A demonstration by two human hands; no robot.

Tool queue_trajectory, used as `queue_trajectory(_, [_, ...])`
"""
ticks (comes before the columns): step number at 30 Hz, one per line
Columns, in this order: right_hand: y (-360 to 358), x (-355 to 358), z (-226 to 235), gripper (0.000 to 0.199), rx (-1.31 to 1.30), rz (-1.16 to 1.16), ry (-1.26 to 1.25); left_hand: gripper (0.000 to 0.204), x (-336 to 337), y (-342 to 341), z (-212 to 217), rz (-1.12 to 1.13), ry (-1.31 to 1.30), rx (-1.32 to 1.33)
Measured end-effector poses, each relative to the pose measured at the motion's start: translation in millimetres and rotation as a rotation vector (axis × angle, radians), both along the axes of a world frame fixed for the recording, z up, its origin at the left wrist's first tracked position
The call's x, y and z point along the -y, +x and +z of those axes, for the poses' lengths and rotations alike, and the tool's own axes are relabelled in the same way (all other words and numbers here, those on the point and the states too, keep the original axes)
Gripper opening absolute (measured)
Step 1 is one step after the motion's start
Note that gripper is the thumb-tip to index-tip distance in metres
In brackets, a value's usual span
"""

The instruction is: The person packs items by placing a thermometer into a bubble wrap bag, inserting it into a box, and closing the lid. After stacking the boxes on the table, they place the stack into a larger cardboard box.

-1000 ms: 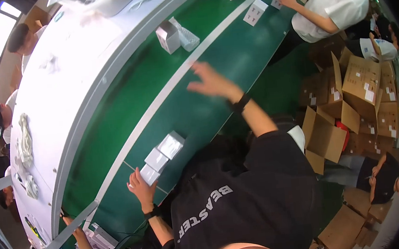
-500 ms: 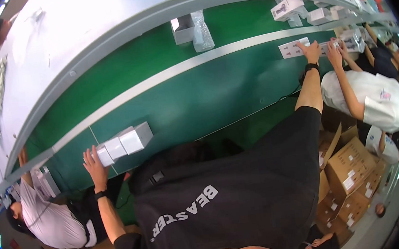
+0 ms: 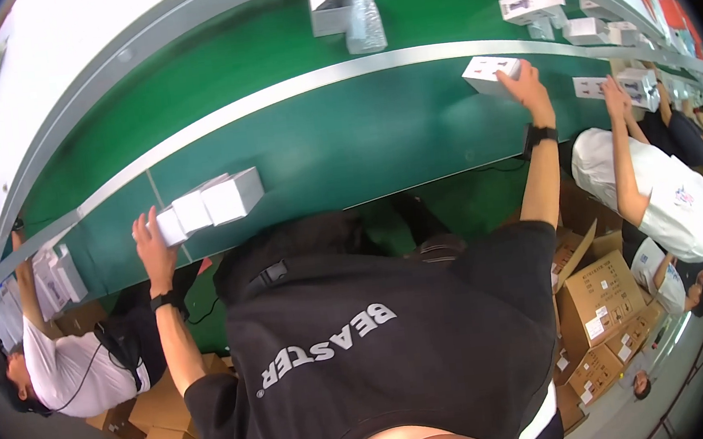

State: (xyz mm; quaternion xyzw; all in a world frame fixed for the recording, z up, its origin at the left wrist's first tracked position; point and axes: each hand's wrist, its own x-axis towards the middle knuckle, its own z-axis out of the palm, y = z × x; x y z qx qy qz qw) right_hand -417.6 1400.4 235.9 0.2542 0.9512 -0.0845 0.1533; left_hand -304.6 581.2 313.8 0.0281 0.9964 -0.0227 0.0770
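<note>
On the right side of the green work surface, my right hand (image 3: 532, 91) grips the right end of a white box (image 3: 490, 70) with small dark pictures printed on its top. The box's front side faces me; my thumb and fingers are closed about its edge. At the left, my left hand (image 3: 152, 247) rests against the near-left end of a row of plain white boxes (image 3: 232, 196). Its fingers are stretched up and apart, touching the end box. The boxes stand side by side, and part of the end one is hidden by the hand.
Across a pale rail (image 3: 270, 98) lie an open white box (image 3: 331, 18), a bubble-wrap pouch (image 3: 364, 17) and several printed boxes (image 3: 532, 3). Co-workers sit left and right; one handles a white box (image 3: 589, 87). Brown cartons (image 3: 601, 296) are stacked at the lower right.
My right hand has moved left with the printed box, away from the co-worker's box, and the box's side now shows. My left hand stays at the row's end. The whole view has shifted slightly.
</note>
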Motion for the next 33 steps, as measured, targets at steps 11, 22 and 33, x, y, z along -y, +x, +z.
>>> queue_trajectory(11, [58, 442, 66, 0.067, -0.041, 0.638, -0.400, 0.097, 13, 2, -5, -0.125, 0.115, -0.105])
queue_trajectory(22, [78, 502, 47, 0.085, -0.322, 1.013, -0.329, 0.096, 66, -8, 16, -0.324, 0.246, 0.056])
queue_trajectory(33, [104, 548, 61, 0.071, -0.291, 0.765, -0.298, 0.086, 74, -20, -8, -0.418, 0.429, 0.049])
